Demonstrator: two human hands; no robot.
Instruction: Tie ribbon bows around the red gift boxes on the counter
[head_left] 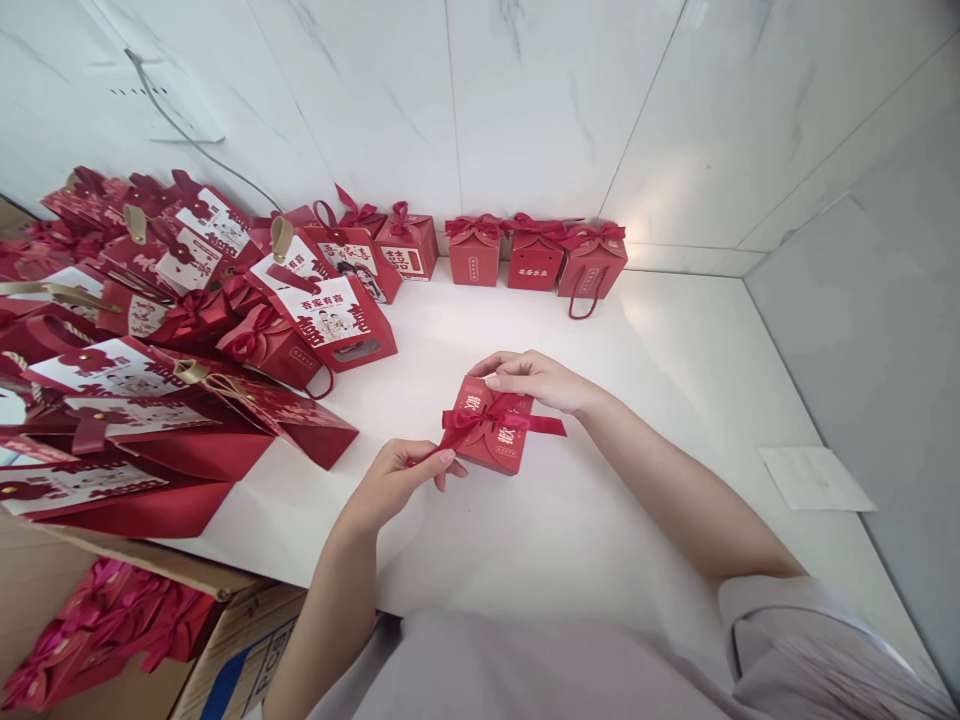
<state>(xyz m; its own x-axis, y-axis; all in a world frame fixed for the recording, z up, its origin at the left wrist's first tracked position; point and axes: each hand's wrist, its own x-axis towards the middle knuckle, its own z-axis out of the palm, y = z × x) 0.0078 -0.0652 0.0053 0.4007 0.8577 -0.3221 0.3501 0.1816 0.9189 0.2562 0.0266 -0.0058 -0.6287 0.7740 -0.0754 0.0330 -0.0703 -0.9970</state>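
Observation:
A small red gift box (501, 447) with a red ribbon bow (495, 413) on top sits on the white counter (570, 520) in front of me. My left hand (397, 483) pinches one end of the ribbon at the box's near left corner, fingers closed on it. My right hand (536, 378) rests on the box's far edge, fingertips pressing the top next to the bow.
Three finished red boxes with bows (534, 252) stand along the back wall. A heap of red gift bags and boxes (180, 330) fills the left side. A cardboard carton (225, 640) with more red items sits at the lower left. A white paper (814, 478) lies at the right.

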